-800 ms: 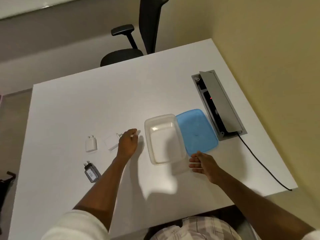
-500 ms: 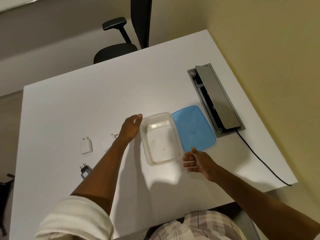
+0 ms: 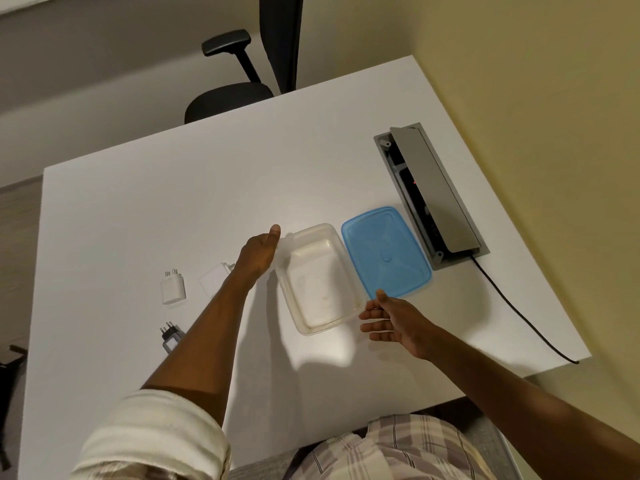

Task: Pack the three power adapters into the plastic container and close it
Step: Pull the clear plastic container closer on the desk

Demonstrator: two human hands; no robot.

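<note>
A clear, empty plastic container point(image 3: 318, 282) stands open on the white table. Its blue lid point(image 3: 386, 252) lies flat against its right side. My left hand point(image 3: 258, 254) rests against the container's left wall, thumb up at the far corner; its fingers are hidden. My right hand point(image 3: 391, 320) hovers open at the container's near right corner, fingers spread. A white adapter point(image 3: 173, 287) lies to the left. A second white adapter point(image 3: 214, 278) and a dark grey adapter point(image 3: 169, 336) are each partly covered by my left forearm.
A recessed grey socket box point(image 3: 429, 192) with a raised flap sits right of the lid. A black cable point(image 3: 519, 313) runs from it over the table's right edge. A black office chair point(image 3: 235, 95) stands behind the far edge. A wall is close on the right.
My left hand left the second white adapter and moved right to the container's left wall. My right hand stayed near the container's near right corner. The container and lid have not shifted.
</note>
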